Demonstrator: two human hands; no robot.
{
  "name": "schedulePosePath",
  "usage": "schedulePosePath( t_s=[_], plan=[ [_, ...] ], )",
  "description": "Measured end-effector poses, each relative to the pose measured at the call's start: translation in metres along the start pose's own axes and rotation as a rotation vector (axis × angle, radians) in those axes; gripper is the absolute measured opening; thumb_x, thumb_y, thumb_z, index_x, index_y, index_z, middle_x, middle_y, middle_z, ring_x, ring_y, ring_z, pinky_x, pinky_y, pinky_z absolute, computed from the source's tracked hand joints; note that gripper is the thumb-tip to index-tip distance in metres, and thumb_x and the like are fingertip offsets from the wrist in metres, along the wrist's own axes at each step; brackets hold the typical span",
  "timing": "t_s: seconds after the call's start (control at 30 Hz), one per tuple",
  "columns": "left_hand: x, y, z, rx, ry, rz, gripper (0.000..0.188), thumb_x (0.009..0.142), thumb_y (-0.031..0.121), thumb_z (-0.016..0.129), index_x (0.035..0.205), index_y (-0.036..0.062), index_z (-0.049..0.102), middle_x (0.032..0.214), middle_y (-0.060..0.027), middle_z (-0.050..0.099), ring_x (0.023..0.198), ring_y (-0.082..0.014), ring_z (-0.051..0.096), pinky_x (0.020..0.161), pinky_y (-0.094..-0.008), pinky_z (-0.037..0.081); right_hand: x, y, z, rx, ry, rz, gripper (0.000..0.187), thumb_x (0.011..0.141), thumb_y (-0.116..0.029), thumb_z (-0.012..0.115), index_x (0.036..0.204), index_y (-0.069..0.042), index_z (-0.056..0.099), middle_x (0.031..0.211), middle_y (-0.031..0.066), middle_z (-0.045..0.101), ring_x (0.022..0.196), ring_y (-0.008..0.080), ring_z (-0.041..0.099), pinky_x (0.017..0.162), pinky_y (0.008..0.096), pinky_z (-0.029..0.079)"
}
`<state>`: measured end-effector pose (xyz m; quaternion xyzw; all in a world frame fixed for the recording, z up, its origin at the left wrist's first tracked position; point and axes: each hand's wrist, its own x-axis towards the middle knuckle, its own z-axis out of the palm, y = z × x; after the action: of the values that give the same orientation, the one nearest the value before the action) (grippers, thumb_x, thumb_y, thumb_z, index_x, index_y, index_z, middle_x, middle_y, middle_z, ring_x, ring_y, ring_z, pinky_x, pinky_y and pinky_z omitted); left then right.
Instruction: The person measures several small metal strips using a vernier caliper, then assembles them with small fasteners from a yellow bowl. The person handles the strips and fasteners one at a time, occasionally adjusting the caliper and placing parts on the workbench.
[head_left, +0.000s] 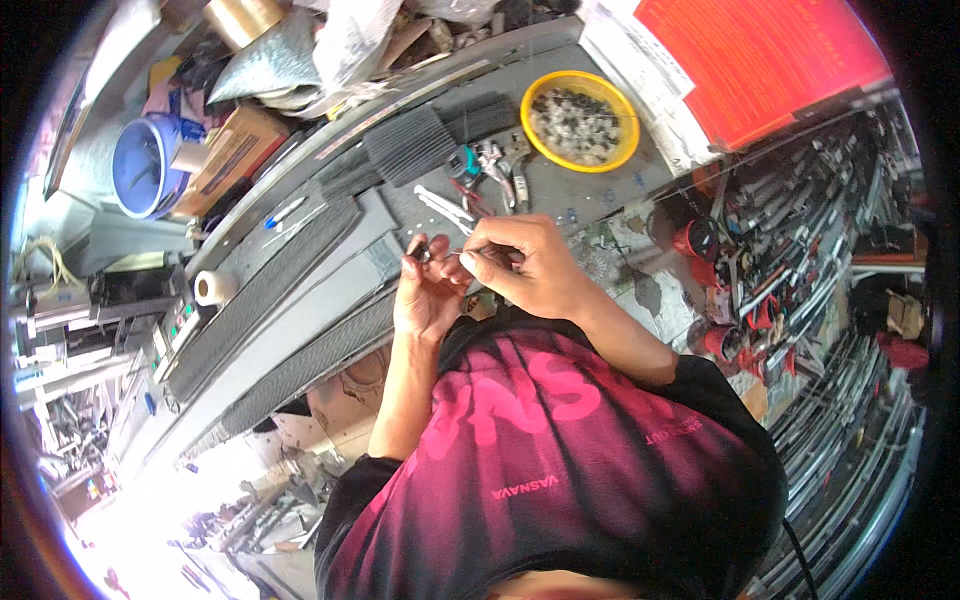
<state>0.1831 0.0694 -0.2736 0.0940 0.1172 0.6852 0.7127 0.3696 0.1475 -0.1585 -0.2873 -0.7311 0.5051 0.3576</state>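
Observation:
My left hand (pixel 430 295) is raised above the near edge of the workbench, palm up, its thumb and fingertips closed on a small dark piece (pixel 416 248). Close beside it, my right hand (pixel 525 262) has thumb and forefinger pinched together. A thin, light sliver shows at that pinch, too small to name. Just beyond my hands lie a white-handled tool (pixel 445 208) and several pliers (pixel 495 172). Farther back stands a yellow basin (pixel 634 125) filled with small black and white pieces (pixel 575 125).
Ribbed dark mats (pixel 410 145) and long grey strips (pixel 305 285) cover the bench. A pen (pixel 287 212) and a white roll (pixel 213 288) lie leftward. A blue bucket (pixel 145 165) and cardboard box (pixel 230 160) stand far left. Metal rods (pixel 800 250) fill the right; a red sheet (pixel 760 65) is behind.

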Motion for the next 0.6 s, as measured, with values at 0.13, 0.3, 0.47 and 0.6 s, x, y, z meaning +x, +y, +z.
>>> schedulePosePath(
  t_s=[0.13, 0.3, 0.47, 0.6],
  plan=[
    [-0.006, -0.005, 0.002, -0.019, 0.026, 0.010, 0.044, 0.095, 0.044, 0.085, 0.134, 0.0261, 0.075, 0.120, 0.0058, 0.065, 0.095, -0.0118, 0.061, 0.088, -0.0341, 0.051, 0.008, -0.017, 0.007, -0.022, -0.048, -0.062, 0.017, 0.097, -0.018, 0.077, 0.093, -0.003, 0.071, 0.071, 0.0082, 0.061, 0.059, 0.0191, 0.057, 0.058, 0.0358, 0.045],
    [-0.012, -0.003, -0.006, -0.003, -0.028, -0.024, 0.044, 0.095, 0.037, 0.087, 0.135, 0.0218, 0.075, 0.121, -0.0035, 0.075, 0.099, -0.0184, 0.070, 0.095, -0.0418, 0.058, 0.011, -0.012, 0.015, -0.080, -0.074, -0.116, 0.018, 0.097, -0.018, 0.077, 0.092, -0.002, 0.070, 0.071, 0.0123, 0.062, 0.061, 0.0274, 0.059, 0.061, 0.0397, 0.046],
    [-0.011, -0.001, -0.018, 0.088, -0.055, -0.018, 0.043, 0.097, 0.041, 0.083, 0.136, 0.0235, 0.075, 0.133, -0.0084, 0.075, 0.124, -0.0307, 0.068, 0.110, -0.0516, 0.053, 0.010, -0.011, 0.016, -0.085, -0.113, -0.053, 0.018, 0.097, -0.016, 0.077, 0.090, -0.001, 0.068, 0.073, 0.0142, 0.063, 0.063, 0.0311, 0.061, 0.062, 0.0415, 0.047],
    [-0.010, 0.001, -0.024, 0.103, -0.100, -0.028, 0.043, 0.098, 0.041, 0.084, 0.136, 0.0223, 0.075, 0.134, -0.0094, 0.074, 0.129, -0.0331, 0.067, 0.114, -0.0526, 0.051, 0.011, -0.012, 0.016, -0.096, -0.103, -0.070, 0.019, 0.096, -0.016, 0.077, 0.090, 0.000, 0.067, 0.073, 0.0150, 0.063, 0.064, 0.0327, 0.062, 0.063, 0.0419, 0.048]
  ],
)
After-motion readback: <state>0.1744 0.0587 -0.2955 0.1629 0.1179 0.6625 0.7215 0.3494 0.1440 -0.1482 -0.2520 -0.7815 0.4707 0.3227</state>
